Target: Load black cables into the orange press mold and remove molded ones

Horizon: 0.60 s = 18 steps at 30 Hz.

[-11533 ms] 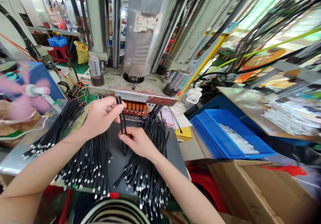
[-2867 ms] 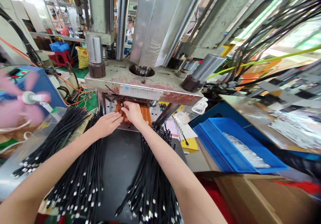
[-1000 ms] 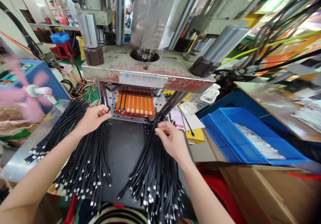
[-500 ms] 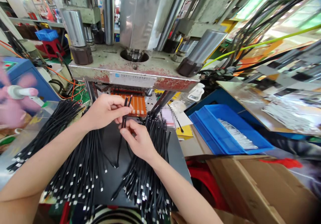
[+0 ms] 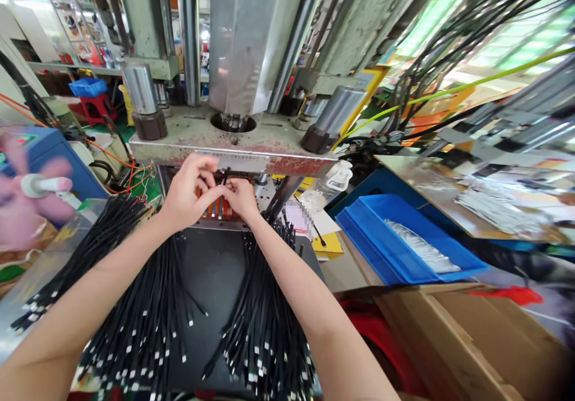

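1. Your left hand and right hand are now together at the far edge of the tabletop, right over the orange mould fixture under the press plate. Half a second ago they were nearer you, above the dark mat, holding a pair of cables upright.
2. Both hands pinch the black cable ends: your left thumb and fingers curl round them from the left, your right fingertips press in from the right, and the two hands touch.
3. The move from mid-tabletop to the fixture suggests you are seating this pair in the slots. The fixture is mostly hidden by your hands, so I cannot tell which slots are filled.
4. The left cable bundle fans from the fixture toward the near-left corner; the right cable bundle lies under your right forearm toward the near edge. Neither is touched by your hands.
5. Off the right edge sits a blue bin holding pale parts; a pink fan spins by the left edge.
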### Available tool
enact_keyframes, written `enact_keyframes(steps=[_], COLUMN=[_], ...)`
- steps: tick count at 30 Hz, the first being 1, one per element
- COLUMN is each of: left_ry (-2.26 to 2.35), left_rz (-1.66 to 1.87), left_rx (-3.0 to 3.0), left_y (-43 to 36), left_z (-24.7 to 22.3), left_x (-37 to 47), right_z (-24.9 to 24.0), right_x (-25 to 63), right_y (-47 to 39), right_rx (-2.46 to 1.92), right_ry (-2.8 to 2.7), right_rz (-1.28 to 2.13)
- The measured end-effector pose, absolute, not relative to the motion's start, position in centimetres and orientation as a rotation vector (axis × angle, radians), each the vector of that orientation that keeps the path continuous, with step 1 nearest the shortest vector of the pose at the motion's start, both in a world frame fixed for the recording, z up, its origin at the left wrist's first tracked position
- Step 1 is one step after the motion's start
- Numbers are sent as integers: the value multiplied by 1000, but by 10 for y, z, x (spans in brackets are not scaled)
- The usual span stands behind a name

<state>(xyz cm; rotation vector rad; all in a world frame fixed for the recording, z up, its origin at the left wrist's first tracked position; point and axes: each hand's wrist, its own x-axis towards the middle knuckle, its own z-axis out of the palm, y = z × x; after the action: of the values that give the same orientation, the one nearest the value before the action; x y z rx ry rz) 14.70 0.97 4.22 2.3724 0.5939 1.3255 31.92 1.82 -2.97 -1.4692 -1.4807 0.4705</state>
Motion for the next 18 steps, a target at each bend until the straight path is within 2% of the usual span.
enact_keyframes(steps=[3,6,11,15,18], left_ry=[640,581,620,770,944], left_rz=[836,406,246,121,2], left_rx=[2697,2977,3077,3028,2914], left_y=[19,17,20,55,88], left_z=[-7,-32,-25,-17,-15], left_x=[134,123,124,148,172], right_z=[-31,-33,-30,-26,-26], right_x=[323,324,326,326,322], right_y=[29,27,28,26,16], right_rx=[-1595,-1583,-1718,-1966,-1991], right_ry=[-1488,-1513,-1602,-1568,-1646], right_rz=[506,540,401,163,181])
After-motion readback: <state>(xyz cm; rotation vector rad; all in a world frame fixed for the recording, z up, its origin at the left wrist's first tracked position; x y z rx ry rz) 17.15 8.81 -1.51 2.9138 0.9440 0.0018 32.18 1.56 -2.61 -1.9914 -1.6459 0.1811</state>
